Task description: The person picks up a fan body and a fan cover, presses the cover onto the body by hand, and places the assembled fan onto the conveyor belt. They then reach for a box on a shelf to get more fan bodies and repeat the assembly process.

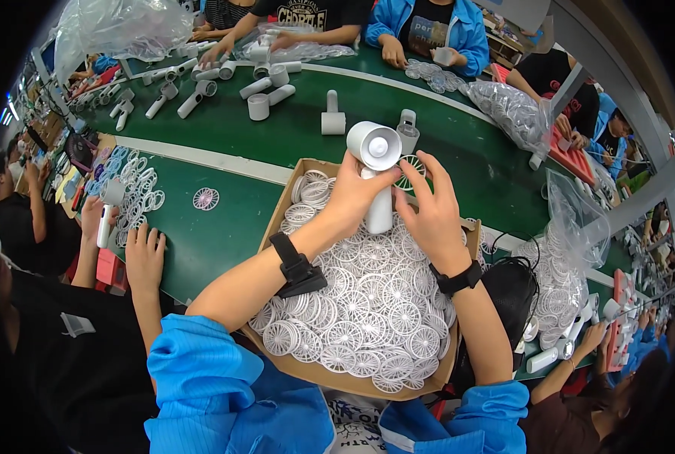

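My left hand is closed round the neck of a white handheld fan. The fan's round head faces up, with a hub in its middle, and its handle points down toward me. Close to the right of the head, my right hand holds a round spoked fan grille on edge between thumb and fingers. The grille is apart from the fan head's front or just beside it; I cannot tell if they touch. Below both hands, a cardboard box is heaped with white grilles.
Beyond the box runs a green conveyor belt with several white fans. A grille lies on the green table at left, near a co-worker's hand. A plastic bag of grilles lies at right. More co-workers sit across the belt.
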Available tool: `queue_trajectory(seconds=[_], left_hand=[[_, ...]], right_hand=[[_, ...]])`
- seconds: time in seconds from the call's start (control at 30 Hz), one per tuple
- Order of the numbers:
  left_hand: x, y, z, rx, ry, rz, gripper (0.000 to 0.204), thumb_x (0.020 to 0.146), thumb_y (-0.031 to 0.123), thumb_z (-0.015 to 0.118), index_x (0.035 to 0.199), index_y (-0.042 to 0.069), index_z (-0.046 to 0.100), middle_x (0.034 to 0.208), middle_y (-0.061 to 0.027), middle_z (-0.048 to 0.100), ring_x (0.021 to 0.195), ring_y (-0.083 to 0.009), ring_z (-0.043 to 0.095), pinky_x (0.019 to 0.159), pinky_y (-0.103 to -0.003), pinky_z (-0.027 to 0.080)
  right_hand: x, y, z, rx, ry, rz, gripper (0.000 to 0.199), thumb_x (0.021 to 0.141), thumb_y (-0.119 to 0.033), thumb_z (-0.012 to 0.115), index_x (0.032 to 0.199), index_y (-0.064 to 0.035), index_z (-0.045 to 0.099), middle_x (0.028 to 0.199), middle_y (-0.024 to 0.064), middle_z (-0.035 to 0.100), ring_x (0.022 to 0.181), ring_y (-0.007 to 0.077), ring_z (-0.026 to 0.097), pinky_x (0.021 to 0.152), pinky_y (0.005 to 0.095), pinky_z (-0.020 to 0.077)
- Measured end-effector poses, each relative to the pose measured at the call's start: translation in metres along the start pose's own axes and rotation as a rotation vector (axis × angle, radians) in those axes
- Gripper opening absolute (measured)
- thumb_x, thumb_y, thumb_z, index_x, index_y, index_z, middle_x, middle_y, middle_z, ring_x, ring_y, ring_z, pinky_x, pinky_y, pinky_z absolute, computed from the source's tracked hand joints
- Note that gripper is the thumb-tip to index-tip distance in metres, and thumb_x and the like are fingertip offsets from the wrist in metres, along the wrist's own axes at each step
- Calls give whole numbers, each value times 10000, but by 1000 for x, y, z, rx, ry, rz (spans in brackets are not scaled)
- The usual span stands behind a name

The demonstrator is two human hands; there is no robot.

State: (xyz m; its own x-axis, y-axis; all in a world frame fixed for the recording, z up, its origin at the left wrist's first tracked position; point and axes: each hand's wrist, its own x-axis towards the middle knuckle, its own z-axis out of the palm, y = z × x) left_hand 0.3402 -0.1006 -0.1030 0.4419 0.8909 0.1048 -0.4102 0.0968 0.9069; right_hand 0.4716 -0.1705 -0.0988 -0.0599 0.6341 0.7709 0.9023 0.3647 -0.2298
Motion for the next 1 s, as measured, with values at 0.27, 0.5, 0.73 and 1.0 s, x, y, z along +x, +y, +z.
queue_trajectory(seconds=[0.27,0.5,0.73,1.0], left_hand=[[-6,6,4,-21,-86,-165,708,863,3,590,1433,162,203,1139,-87,531,973,-177,585,773,-315,527],[-9,-7,7,207,-248,20,771,870,-28,518,1466,218,96,1181,-128,489,883,-180,594,644,-295,535],[-7,-16,5,256,-264,125,755,872,-31,499,1465,220,105,1183,-140,487,897,-184,589,681,-302,534],[-8,-14,4,268,-270,90,751,875,-15,496,1464,214,91,1151,-147,512,910,-194,595,688,-305,531]], right_hand=[[-2,10,-4,149,133,137,432,688,-22,717,1108,-28,620,1179,143,550,1036,294,564,846,354,491],[1,-1,-5,78,128,1,425,654,-10,721,1072,-29,642,1157,139,565,992,289,563,820,352,493],[0,0,-4,12,138,-77,462,612,-12,740,1064,-45,653,1162,135,566,989,299,555,807,369,489],[1,-1,-5,-6,135,-88,467,602,-15,746,1060,-50,660,1173,136,566,1006,310,551,824,379,482]])
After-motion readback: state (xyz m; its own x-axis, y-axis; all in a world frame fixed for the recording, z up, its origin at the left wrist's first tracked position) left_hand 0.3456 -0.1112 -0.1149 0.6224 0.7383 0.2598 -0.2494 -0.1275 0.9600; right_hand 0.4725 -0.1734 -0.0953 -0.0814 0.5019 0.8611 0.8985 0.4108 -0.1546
